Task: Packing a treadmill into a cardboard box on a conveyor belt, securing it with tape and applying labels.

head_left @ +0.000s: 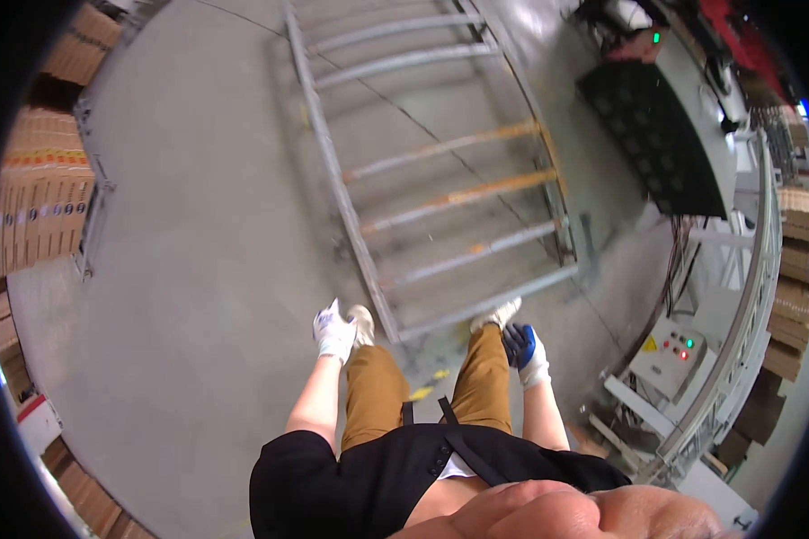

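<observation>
Head view: the left hand [334,332] is covered by a white glove, held low by the left leg and spread a little, with nothing gripped. The right hand [526,352], in a white and dark blue glove, is held low by the right leg; it is loosely bent, and nothing is seen held in it. The hands are kept well apart. Brown pants [375,391], white shoes [362,325] and a black top [351,490] are worn. Between the legs, a yellow and black stripe [430,384] is seen on the grey floor [180,225]. Just past the shoes, a big metal frame [337,169] is set low over the floor, stretched out to the far side. Some of its bars [499,187] are stained orange. On the near right, a control box [661,364] is lit by red and green lights. On the far right, a black panel [656,135] is seen. On the left, brown boxes [45,193] are stacked.
</observation>
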The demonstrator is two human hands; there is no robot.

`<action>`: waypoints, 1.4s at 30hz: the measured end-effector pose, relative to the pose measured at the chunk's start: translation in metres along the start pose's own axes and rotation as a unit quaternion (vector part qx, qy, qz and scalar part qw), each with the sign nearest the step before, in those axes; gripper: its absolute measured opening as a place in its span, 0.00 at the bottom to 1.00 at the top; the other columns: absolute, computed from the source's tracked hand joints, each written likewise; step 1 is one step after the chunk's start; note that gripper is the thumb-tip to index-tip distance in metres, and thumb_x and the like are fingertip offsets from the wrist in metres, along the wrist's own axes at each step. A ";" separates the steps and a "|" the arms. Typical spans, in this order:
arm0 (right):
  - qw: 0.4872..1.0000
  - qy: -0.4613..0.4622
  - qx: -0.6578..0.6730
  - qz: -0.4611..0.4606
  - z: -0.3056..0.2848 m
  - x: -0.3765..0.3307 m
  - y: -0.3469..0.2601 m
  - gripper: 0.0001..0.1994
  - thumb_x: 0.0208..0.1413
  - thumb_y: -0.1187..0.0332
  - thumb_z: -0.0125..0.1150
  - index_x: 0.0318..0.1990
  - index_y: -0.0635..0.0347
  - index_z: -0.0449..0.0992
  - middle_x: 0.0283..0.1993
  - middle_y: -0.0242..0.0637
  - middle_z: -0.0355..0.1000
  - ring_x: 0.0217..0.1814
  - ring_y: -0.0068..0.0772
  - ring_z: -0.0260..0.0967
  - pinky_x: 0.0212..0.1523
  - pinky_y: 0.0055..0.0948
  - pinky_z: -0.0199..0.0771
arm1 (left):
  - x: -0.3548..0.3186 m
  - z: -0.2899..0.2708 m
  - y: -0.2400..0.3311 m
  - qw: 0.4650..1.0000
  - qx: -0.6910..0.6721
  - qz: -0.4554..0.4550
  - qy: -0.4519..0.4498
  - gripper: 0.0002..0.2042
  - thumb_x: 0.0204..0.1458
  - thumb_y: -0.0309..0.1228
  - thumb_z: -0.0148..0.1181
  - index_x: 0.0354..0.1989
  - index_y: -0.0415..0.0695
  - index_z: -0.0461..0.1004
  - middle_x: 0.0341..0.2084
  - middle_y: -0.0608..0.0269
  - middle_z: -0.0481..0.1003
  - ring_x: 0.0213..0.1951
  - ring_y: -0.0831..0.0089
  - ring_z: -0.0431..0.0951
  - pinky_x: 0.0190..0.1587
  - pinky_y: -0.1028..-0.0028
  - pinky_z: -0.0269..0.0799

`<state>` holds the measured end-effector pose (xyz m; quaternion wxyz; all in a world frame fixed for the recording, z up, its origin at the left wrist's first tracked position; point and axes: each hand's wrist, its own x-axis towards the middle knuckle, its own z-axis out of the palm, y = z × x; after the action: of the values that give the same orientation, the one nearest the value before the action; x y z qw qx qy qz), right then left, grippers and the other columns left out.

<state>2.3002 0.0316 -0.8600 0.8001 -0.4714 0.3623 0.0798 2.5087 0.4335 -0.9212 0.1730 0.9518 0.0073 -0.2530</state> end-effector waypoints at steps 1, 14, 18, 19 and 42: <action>0.989 0.096 0.094 0.056 0.023 -0.002 0.004 0.22 0.64 0.55 0.40 0.57 0.60 0.62 0.62 0.41 0.62 0.63 0.39 0.61 0.61 0.36 0.62 | -0.006 -0.023 -0.032 0.999 -0.026 -0.043 -0.009 0.28 0.41 0.38 0.66 0.52 0.39 0.69 0.45 0.49 0.74 0.49 0.56 0.73 0.53 0.64 0.67; 0.991 0.106 0.086 0.009 0.230 -0.008 -0.072 0.26 0.62 0.51 0.43 0.59 0.62 0.61 0.63 0.43 0.61 0.62 0.42 0.62 0.60 0.37 0.60 | -0.328 -0.036 -0.445 0.920 0.153 -0.240 -0.268 0.24 0.60 0.43 0.31 0.50 0.43 0.73 0.52 0.51 0.70 0.56 0.55 0.69 0.58 0.62 0.64; 0.979 0.172 0.062 0.087 0.188 -0.013 -0.028 0.28 0.59 0.49 0.43 0.60 0.59 0.60 0.62 0.44 0.62 0.61 0.43 0.63 0.57 0.39 0.62 | -0.358 -0.065 -0.482 0.943 0.116 -0.217 -0.223 0.24 0.60 0.44 0.31 0.49 0.44 0.74 0.52 0.51 0.70 0.55 0.54 0.69 0.57 0.61 0.65; 0.972 0.200 0.055 0.115 0.175 -0.015 -0.011 0.28 0.57 0.49 0.43 0.59 0.59 0.59 0.59 0.43 0.64 0.59 0.43 0.63 0.55 0.38 0.61 | -0.357 -0.073 -0.487 0.948 0.112 -0.208 -0.214 0.25 0.60 0.45 0.32 0.48 0.44 0.74 0.52 0.51 0.70 0.55 0.54 0.69 0.57 0.60 0.65; 0.961 0.252 0.023 0.110 0.331 0.208 -0.062 0.20 0.54 0.45 0.50 0.40 0.51 0.71 0.31 0.36 0.72 0.30 0.37 0.71 0.31 0.35 0.67 | 0.234 -0.503 -0.120 0.960 -0.216 0.162 0.077 0.16 0.57 0.36 0.51 0.44 0.35 0.73 0.38 0.58 0.77 0.41 0.68 0.75 0.47 0.72 0.68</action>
<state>2.6466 0.2223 -0.8561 0.6801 -0.4149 0.6033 0.0371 2.9415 0.6969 -0.6651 0.4125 0.8967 -0.0793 -0.1396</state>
